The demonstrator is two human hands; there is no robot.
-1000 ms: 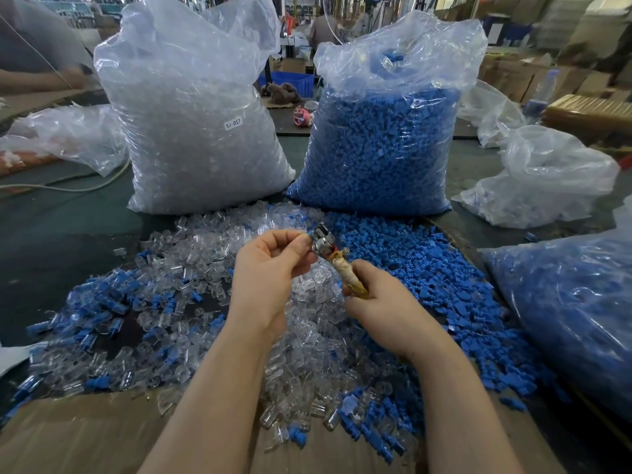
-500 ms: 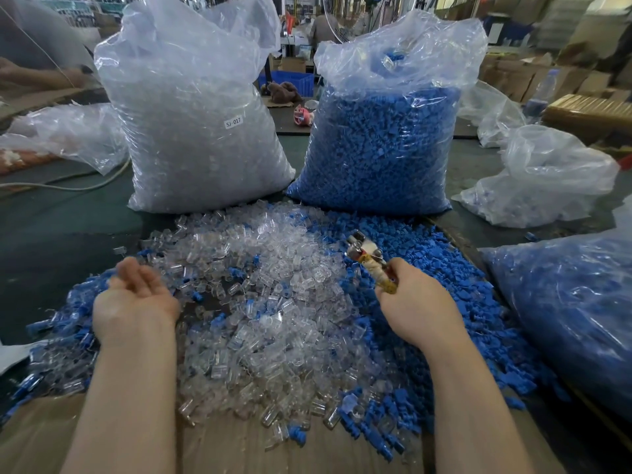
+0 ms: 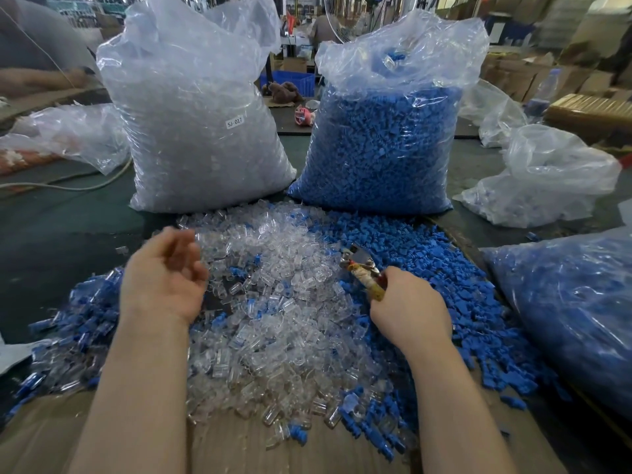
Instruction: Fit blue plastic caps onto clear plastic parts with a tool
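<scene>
Currently the left hand (image 3: 164, 278) hovers palm-up over the left edge of the clear plastic parts (image 3: 273, 302), fingers loosely curled and blurred, holding nothing I can see. The right hand (image 3: 407, 309) grips the tool (image 3: 362, 268) by its taped handle, metal head pointing up-left, sitting where the clear pile meets the loose blue caps (image 3: 427, 261). A heap of capped parts (image 3: 78, 323) lies to the left. Behind stand two bags: clear parts bag (image 3: 201, 124) left, blue caps bag (image 3: 383, 138) right. Cardboard (image 3: 239, 446) sits under the near edge.
</scene>
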